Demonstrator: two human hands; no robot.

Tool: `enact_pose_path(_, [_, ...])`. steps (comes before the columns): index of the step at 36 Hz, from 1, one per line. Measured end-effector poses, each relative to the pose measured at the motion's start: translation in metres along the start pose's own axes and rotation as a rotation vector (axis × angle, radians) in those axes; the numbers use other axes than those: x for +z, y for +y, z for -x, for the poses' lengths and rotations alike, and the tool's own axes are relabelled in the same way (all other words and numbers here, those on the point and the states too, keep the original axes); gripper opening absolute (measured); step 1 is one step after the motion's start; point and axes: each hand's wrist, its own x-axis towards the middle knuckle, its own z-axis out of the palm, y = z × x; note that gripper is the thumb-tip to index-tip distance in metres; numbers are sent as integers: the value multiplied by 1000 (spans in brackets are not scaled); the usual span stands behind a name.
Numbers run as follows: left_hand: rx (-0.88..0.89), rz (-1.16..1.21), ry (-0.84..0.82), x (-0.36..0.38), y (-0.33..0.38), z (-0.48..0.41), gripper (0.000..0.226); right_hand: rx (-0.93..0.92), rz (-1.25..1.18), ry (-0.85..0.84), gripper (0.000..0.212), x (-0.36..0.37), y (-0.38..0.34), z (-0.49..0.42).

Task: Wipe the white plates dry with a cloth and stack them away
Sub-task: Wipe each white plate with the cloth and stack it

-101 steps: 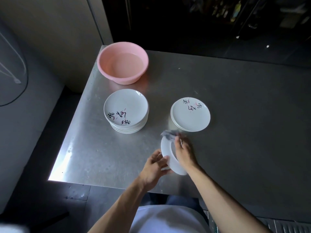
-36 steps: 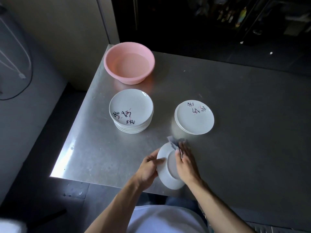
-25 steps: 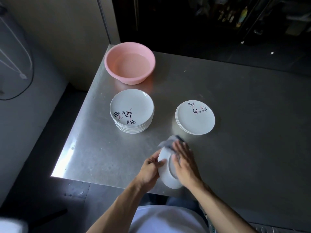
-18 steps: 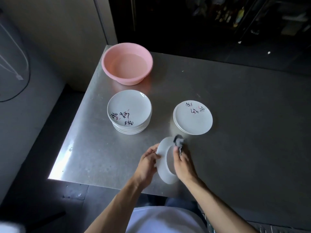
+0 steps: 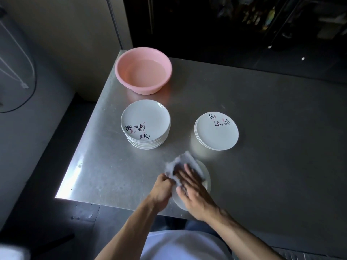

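Observation:
My left hand grips the left edge of a white plate held tilted above the near edge of the steel table. My right hand lies flat on the plate's face, pressing a grey cloth against it; the cloth sticks out past my fingertips. Most of the plate is hidden by my hands and the cloth. A tall stack of white plates with black lettering stands at centre left. A lower stack of white plates stands to its right.
A pink basin holding water stands at the table's far left corner. The table's left edge drops to a dark floor. A wall rises at the left and dark shelving lies behind the table.
The plate has turned from nearly edge-on to more face-up. My right hand has spread flat over it with the cloth opened out under the fingers.

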Motion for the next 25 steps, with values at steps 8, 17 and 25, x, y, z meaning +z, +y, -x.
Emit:
enact_pose_path(8, [22, 165, 84, 8, -2, -4, 31, 512, 3, 269, 48, -14, 30, -25])
enact_pose_path(17, [14, -114, 26, 10, 10, -4, 27, 55, 1, 174, 50, -9, 6, -26])
enact_pose_path(25, [-78, 46, 37, 7, 2, 0, 23, 342, 100, 144, 51, -11, 29, -37])
